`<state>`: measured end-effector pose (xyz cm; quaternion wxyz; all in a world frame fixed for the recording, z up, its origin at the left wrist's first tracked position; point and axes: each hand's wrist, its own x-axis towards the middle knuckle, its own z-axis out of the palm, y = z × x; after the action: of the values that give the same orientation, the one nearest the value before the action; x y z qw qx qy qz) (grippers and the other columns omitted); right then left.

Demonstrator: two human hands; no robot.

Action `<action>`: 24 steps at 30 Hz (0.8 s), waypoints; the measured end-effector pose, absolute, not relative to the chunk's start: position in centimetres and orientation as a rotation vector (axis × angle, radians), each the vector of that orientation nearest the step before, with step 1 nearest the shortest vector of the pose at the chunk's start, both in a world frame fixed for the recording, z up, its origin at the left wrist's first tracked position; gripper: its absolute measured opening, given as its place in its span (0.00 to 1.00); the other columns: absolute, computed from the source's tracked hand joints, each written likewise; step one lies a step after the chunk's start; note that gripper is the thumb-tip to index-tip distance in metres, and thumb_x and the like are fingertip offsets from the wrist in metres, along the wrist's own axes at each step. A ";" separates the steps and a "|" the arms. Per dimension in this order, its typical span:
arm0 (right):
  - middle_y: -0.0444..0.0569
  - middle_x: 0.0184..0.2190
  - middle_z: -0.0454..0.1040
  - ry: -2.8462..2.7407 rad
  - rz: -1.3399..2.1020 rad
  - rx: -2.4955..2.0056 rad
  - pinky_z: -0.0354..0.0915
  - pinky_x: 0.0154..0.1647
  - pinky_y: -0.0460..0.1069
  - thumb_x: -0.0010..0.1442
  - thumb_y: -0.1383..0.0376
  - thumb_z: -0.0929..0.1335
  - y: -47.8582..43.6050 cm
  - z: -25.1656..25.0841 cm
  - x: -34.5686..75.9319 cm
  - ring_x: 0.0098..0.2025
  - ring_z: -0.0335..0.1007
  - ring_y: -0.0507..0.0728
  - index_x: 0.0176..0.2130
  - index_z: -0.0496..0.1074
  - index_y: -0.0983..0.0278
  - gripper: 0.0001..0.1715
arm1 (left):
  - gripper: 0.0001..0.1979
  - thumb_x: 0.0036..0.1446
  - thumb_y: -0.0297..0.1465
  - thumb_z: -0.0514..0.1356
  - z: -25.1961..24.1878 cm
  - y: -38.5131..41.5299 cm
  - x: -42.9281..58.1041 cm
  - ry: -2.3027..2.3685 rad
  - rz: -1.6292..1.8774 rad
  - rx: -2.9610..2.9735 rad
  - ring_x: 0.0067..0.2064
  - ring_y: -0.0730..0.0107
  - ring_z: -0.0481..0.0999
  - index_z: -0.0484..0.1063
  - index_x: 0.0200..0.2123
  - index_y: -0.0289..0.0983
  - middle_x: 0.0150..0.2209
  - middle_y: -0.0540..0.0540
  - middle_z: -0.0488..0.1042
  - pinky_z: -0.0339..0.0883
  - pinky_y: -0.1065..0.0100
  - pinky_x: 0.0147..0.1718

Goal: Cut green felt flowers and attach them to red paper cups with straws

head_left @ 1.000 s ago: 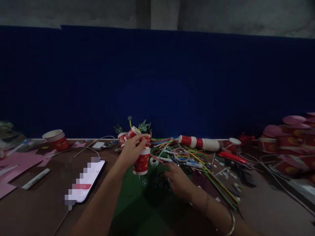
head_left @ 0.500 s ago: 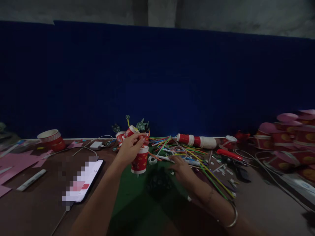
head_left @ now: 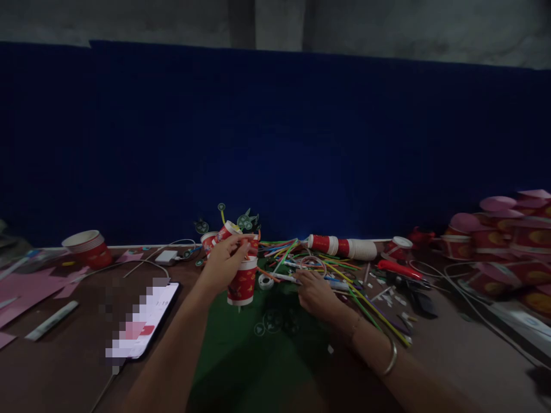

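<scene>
Mid-frame, the left hand (head_left: 222, 264) grips one red cup (head_left: 242, 285) before decorated cups (head_left: 209, 241); the right hand (head_left: 314, 289) lies on loose straws (head_left: 333, 268), fingers' hold unclear

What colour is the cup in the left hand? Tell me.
The cup is red with a yellow print, head view.

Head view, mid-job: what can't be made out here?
Head view only.
- Phone screen: pixelated over.
- Right hand: fingertips blurred in dim light among the straws; grip unclear.
- Red paper cup: rim partly hidden by left hand.
- Cup stacks: cut off by right edge.
</scene>
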<state>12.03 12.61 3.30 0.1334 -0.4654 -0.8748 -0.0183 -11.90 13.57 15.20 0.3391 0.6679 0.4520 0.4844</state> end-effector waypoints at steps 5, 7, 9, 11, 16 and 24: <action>0.54 0.48 0.70 -2.236 0.045 -1.425 0.55 0.52 0.57 0.54 0.70 0.62 14.3 3.2 12.9 0.51 0.62 0.61 0.27 0.75 0.65 0.12 | 0.15 0.53 0.37 0.56 15.2 13.5 -11.9 1.172 1.249 1.711 0.31 0.65 0.77 0.71 0.42 0.36 0.32 0.43 0.78 0.69 0.68 0.29; 0.54 0.46 0.72 -2.175 0.081 -1.387 0.58 0.51 0.56 0.55 0.70 0.62 14.9 3.2 13.3 0.49 0.64 0.60 0.26 0.74 0.65 0.13 | 0.16 0.53 0.37 0.56 15.3 13.5 -11.9 1.160 1.256 1.702 0.31 0.65 0.77 0.71 0.42 0.36 0.32 0.43 0.78 0.69 0.68 0.29; 0.54 0.44 0.72 -2.176 0.083 -1.347 0.59 0.50 0.54 0.54 0.70 0.62 15.3 3.3 13.5 0.48 0.65 0.59 0.27 0.74 0.65 0.12 | 0.16 0.52 0.37 0.57 15.3 13.5 -11.9 1.160 1.255 1.708 0.31 0.64 0.77 0.71 0.42 0.36 0.32 0.43 0.78 0.70 0.67 0.29; 0.53 0.44 0.71 -2.163 0.014 -1.373 0.58 0.51 0.55 0.53 0.71 0.63 15.2 3.4 13.4 0.48 0.63 0.59 0.32 0.74 0.64 0.11 | 0.16 0.52 0.37 0.57 15.5 13.4 -11.9 1.165 1.256 1.705 0.31 0.64 0.77 0.71 0.41 0.36 0.32 0.43 0.78 0.70 0.67 0.29; 0.55 0.51 0.65 -2.200 -0.084 -1.424 0.53 0.54 0.58 0.54 0.71 0.63 13.6 3.6 11.0 0.54 0.56 0.62 0.39 0.74 0.63 0.14 | 0.14 0.52 0.36 0.57 15.8 13.4 -12.0 1.189 1.274 1.695 0.32 0.65 0.77 0.71 0.41 0.36 0.31 0.44 0.78 0.70 0.67 0.30; 0.53 0.59 0.55 -2.538 0.052 -1.100 0.51 0.54 0.60 0.58 0.59 0.62 11.9 2.5 5.8 0.60 0.47 0.65 0.45 0.73 0.57 0.17 | 0.15 0.52 0.36 0.57 15.9 13.3 -12.0 1.188 1.280 1.707 0.32 0.64 0.77 0.71 0.41 0.35 0.30 0.44 0.78 0.70 0.66 0.31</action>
<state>5.82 11.85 2.46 0.1862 -0.3907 -0.9013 0.0186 -12.03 13.25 15.92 0.3426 0.6568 0.4568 0.4925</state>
